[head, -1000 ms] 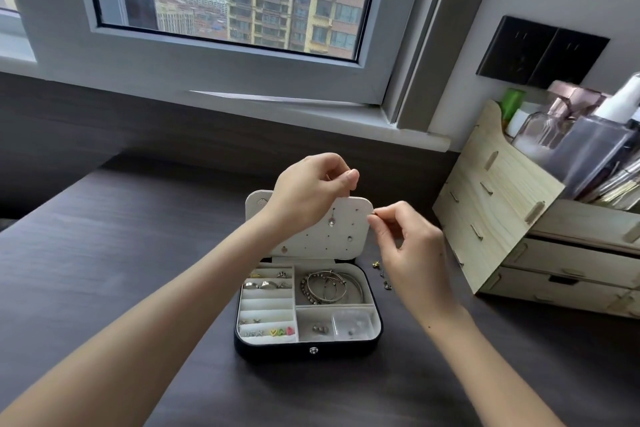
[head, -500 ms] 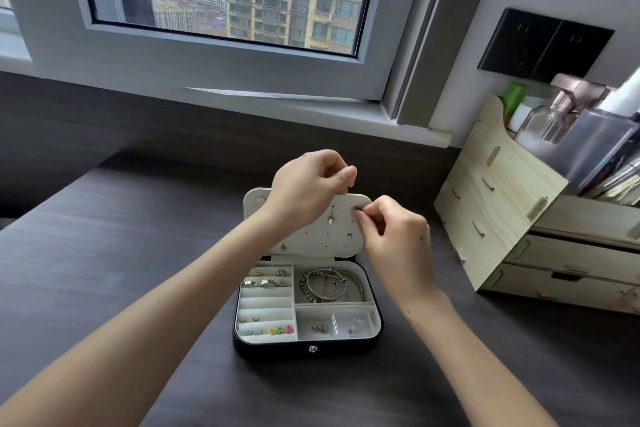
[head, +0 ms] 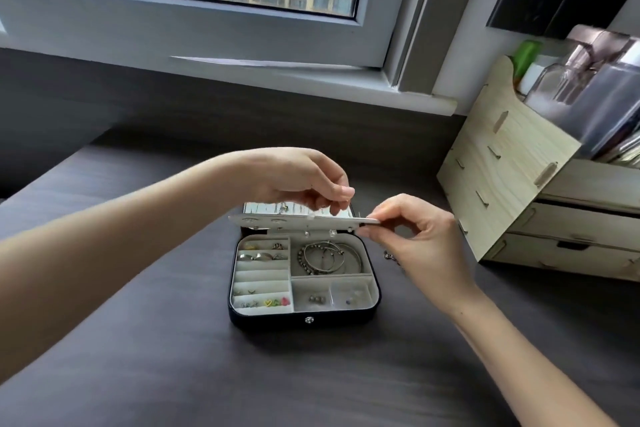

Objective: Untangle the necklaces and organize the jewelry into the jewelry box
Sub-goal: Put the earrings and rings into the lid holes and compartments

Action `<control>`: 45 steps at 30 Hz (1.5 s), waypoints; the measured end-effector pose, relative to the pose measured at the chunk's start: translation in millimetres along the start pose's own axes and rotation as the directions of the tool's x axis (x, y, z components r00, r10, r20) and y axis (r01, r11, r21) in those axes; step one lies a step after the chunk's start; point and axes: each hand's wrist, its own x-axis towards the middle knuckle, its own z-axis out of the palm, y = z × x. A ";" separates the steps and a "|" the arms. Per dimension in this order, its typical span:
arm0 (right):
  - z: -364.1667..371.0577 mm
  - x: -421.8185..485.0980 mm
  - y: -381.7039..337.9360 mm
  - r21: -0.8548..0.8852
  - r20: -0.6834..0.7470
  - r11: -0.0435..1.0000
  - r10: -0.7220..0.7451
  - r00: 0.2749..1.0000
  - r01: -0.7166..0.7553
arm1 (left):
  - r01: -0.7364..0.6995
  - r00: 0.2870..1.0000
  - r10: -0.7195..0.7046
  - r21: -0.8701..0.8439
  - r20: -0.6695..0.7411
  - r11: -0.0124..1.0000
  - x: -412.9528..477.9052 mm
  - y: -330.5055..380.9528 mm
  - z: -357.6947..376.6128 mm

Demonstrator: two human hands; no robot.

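Observation:
A small black jewelry box [head: 266, 320] with a white lining lies open on the dark desk. Its white earring panel [head: 277, 219] is folded down almost flat over the back of the box. My left hand [head: 298, 180] rests on the panel's top with fingertips on it. My right hand [head: 419, 246] pinches the panel's right edge. Bangles [head: 325, 257] lie in the big right compartment, rings [head: 263, 256] in the left slots, small coloured studs [head: 275, 302] in the front row. A few small pieces [head: 389, 256] lie on the desk by my right hand.
A pale wooden drawer organiser [head: 512, 191] with bottles on top stands at the right. A window sill [head: 311, 80] runs behind the desk [head: 138, 357]. A black wall socket plate [head: 554, 0] sits at the upper right.
The earring panel stood upright; now it is tilted down nearly flat. My right hand moved from the panel's face to its right edge, and my left hand came down onto its top.

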 end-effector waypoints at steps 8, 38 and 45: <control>-0.3 -2.3 6.7 0.001 0.018 0.999 -0.054 0.998 0.054 | 0.044 0.955 -0.011 -0.107 0.295 0.993 25.6 -17.5 -2.2; -2.4 3.7 6.4 -0.010 0.064 0.998 -0.066 0.996 0.067 | 0.011 0.889 -0.006 -0.008 0.459 1.000 38.7 -4.9 -5.1; -2.1 4.3 4.5 -0.007 0.053 0.997 -0.074 0.996 0.075 | -0.072 0.938 -0.034 0.291 0.344 0.954 29.1 15.7 -4.4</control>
